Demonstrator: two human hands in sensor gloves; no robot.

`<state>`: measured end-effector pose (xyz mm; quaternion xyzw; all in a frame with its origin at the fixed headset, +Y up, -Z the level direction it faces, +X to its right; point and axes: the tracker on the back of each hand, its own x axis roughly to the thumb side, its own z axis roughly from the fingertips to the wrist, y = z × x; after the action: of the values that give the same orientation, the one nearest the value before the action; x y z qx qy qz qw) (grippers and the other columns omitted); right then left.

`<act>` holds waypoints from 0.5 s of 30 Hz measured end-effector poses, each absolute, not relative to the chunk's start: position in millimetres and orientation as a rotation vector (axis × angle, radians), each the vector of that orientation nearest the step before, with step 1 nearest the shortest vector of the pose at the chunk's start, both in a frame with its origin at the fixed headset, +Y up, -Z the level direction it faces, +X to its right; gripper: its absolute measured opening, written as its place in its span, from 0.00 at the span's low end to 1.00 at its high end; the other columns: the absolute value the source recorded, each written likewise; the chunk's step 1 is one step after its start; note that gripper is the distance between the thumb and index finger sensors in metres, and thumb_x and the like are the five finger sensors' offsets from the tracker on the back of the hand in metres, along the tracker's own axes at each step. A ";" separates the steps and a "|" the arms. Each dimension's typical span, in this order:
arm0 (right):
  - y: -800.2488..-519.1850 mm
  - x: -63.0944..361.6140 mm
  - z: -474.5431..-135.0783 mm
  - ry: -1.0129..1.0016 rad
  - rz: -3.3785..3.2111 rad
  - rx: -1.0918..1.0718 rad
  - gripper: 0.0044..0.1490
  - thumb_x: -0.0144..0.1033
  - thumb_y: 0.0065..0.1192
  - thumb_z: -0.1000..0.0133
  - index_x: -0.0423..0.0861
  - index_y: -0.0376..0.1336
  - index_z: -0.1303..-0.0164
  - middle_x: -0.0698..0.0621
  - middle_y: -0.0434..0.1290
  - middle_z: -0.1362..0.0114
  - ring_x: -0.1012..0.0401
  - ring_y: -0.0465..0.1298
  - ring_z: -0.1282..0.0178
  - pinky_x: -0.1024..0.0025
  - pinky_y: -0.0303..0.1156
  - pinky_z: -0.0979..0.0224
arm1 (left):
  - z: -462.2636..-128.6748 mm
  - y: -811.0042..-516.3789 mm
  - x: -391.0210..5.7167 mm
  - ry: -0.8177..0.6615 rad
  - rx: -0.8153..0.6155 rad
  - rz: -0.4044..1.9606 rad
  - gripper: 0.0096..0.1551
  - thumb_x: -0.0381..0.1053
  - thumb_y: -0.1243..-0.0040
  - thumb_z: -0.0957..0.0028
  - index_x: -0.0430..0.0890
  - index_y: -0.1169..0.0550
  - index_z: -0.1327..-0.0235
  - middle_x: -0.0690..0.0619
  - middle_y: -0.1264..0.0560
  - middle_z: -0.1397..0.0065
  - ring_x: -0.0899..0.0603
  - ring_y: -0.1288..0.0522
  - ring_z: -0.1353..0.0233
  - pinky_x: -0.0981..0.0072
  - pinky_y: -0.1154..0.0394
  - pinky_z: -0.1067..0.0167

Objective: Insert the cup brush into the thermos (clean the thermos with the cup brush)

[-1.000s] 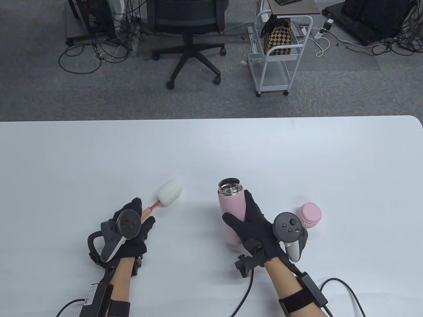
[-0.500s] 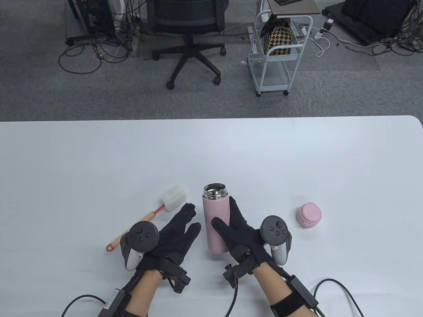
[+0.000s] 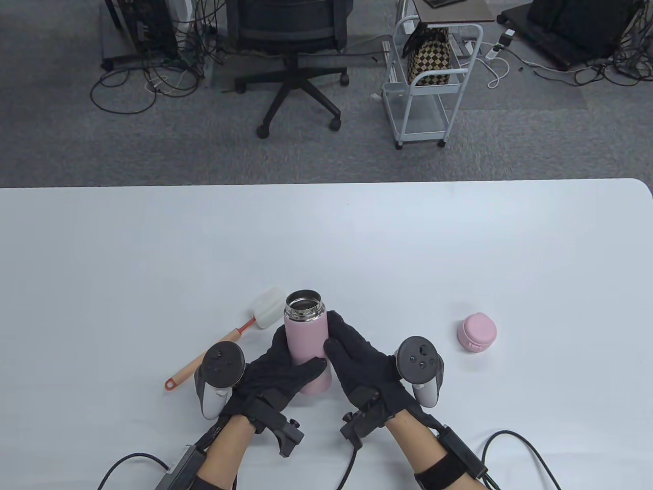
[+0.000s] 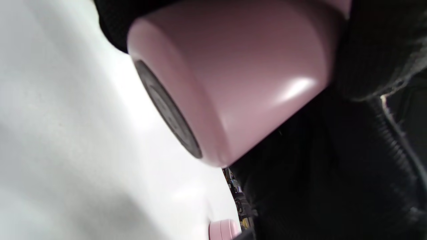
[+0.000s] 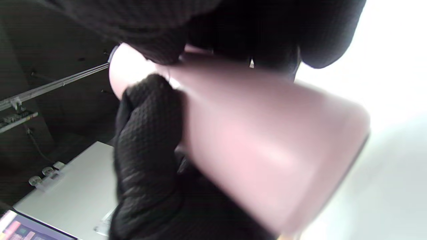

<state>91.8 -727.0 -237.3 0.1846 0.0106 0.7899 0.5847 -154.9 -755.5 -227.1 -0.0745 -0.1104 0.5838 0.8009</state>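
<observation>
With both the left hand and right hand wrapped around the open thermos, lifted off the counter, a careless hand-over could drop it, while the cup brush lies ungripped just left of it.

Table view sits high, looking down and forward across the white table toward the office floor, hands entering from the bottom edge. Left wrist view is tilted and pressed right up against the pink thermos, catching its base from below. Right wrist view, equally close, sees the same thermos from the opposite side.
</observation>
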 end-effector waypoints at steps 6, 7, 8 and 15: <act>-716.4 115.3 -241.3 -0.324 2.322 0.414 0.38 0.50 0.70 0.39 0.51 0.59 0.21 0.46 0.66 0.22 0.41 0.66 0.23 0.38 0.61 0.24 | -228.0 -752.2 -160.6 -0.235 -0.128 1.204 0.53 0.76 0.33 0.54 0.54 0.44 0.26 0.47 0.40 0.16 0.37 0.34 0.19 0.46 0.32 0.30; -716.5 120.6 -243.1 -0.351 2.371 0.386 0.40 0.50 0.71 0.40 0.50 0.58 0.20 0.45 0.64 0.21 0.41 0.65 0.22 0.37 0.59 0.24 | -228.0 -752.0 -161.0 -0.229 -0.126 1.204 0.53 0.76 0.33 0.54 0.54 0.44 0.26 0.47 0.40 0.16 0.37 0.34 0.19 0.46 0.32 0.30; -717.2 127.8 -246.1 -0.378 2.422 0.349 0.42 0.51 0.72 0.40 0.49 0.57 0.19 0.44 0.62 0.20 0.40 0.63 0.21 0.35 0.58 0.23 | -228.1 -752.0 -161.5 -0.225 -0.124 1.201 0.53 0.76 0.33 0.54 0.54 0.44 0.26 0.47 0.41 0.16 0.37 0.35 0.20 0.46 0.32 0.30; -730.4 177.6 -261.8 -0.342 2.718 0.032 0.52 0.60 0.75 0.42 0.51 0.53 0.15 0.42 0.48 0.11 0.33 0.47 0.15 0.28 0.46 0.23 | -229.2 -753.5 -169.5 -0.213 -0.120 1.171 0.55 0.79 0.35 0.57 0.56 0.45 0.25 0.48 0.41 0.16 0.37 0.34 0.21 0.45 0.33 0.30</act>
<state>177.6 -730.4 -261.8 0.0115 -0.1224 0.9721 0.1995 -169.5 -753.5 -229.2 -0.0565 -0.1004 0.5514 0.8263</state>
